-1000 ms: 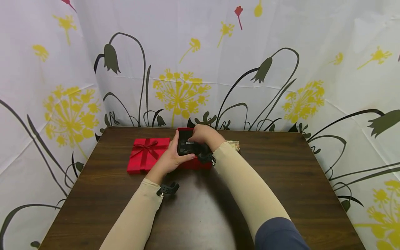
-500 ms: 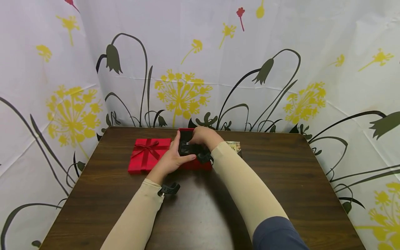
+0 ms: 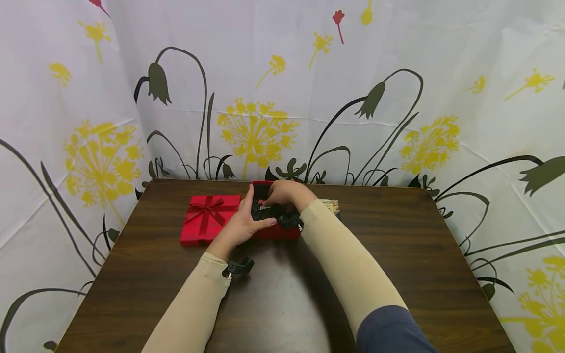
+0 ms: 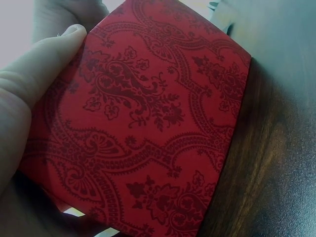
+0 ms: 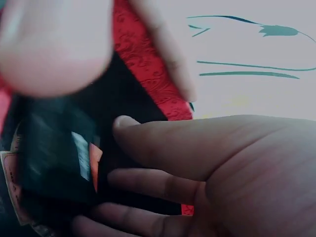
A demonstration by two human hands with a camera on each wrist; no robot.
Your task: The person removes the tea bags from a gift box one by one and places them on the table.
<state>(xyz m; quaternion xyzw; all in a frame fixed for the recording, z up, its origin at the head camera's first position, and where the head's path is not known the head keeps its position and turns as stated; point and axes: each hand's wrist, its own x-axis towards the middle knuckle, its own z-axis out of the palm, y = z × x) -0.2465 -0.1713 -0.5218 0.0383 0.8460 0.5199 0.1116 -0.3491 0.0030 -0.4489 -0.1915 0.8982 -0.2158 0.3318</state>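
An uncovered red gift box point(image 3: 277, 234) with a black inside stands near the table's far edge; a dark floral pattern covers its side. My left hand point(image 3: 240, 223) holds the box at its left front corner, thumb along the front and fingers on the left side. Inside the box is my right hand point(image 3: 289, 192). In the right wrist view its fingers and thumb look apart, close to a blurred black object point(image 5: 54, 153) with a white and orange patch. I cannot tell what kind of object it is.
Left of the box lies a red lid point(image 3: 211, 220) tied with a ribbon bow. A tan printed thing point(image 3: 330, 205), like a stack of banknotes, shows partly behind the right forearm. A patterned curtain point(image 3: 282, 88) hangs behind the wooden table point(image 3: 397, 245).
Inside the box, my right hand has shifted slightly left, and a small reddish patch now shows by its fingertips. My left hand keeps its place on the box.
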